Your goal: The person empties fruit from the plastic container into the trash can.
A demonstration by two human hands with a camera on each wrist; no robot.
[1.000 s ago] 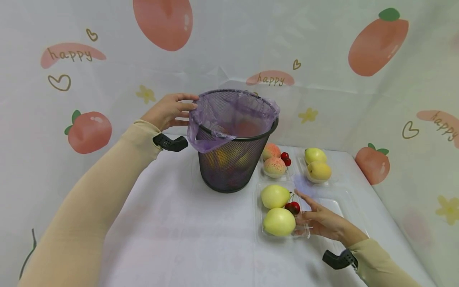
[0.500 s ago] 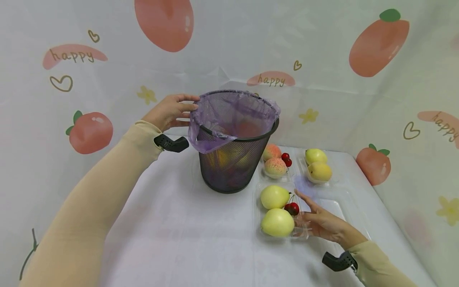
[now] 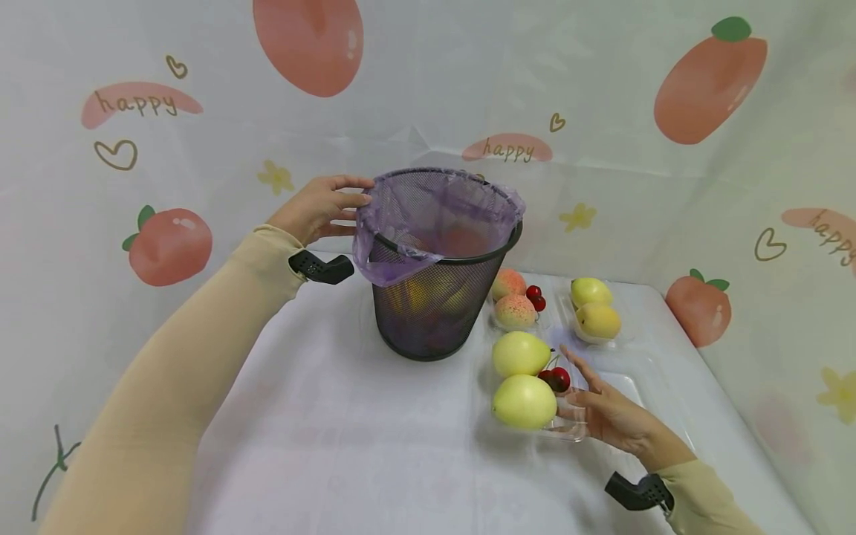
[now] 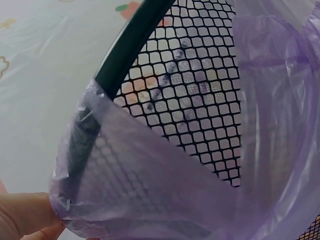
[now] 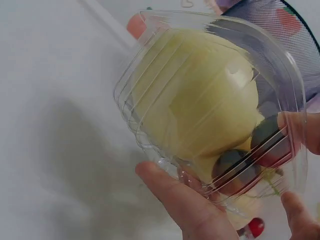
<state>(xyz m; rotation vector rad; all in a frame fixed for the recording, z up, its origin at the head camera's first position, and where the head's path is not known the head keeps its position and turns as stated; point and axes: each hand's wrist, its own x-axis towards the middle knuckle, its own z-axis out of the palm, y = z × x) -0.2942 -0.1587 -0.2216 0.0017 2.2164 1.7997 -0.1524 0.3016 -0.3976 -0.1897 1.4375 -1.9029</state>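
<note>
In the head view my left hand [image 3: 317, 208] touches the left rim of a black mesh wastebasket [image 3: 428, 331] with extended fingers. A purple plastic bag [image 3: 384, 266] lines the basket and folds over its rim. My right hand [image 3: 618, 423] grips the right side of a clear plastic container [image 3: 571, 435]. The container holds two yellow-green pears [image 3: 524, 402] and dark red cherries [image 3: 559, 380]. It is raised off the tabletop, with its shadow below. In the right wrist view the fingers [image 5: 185, 205] wrap the container's underside and side.
Behind the held container sit two peaches [image 3: 516, 311] and red cherries [image 3: 535, 296] in clear packaging. Farther right, another clear container holds a yellow mango [image 3: 598, 320] and a pear [image 3: 591, 290]. A clear plastic tray [image 3: 652, 386] lies beside the right hand. Yellow shapes show through the basket's mesh.
My right hand has lifted the container of pears and cherries slightly off the table. My left hand stays at the basket's rim.
</note>
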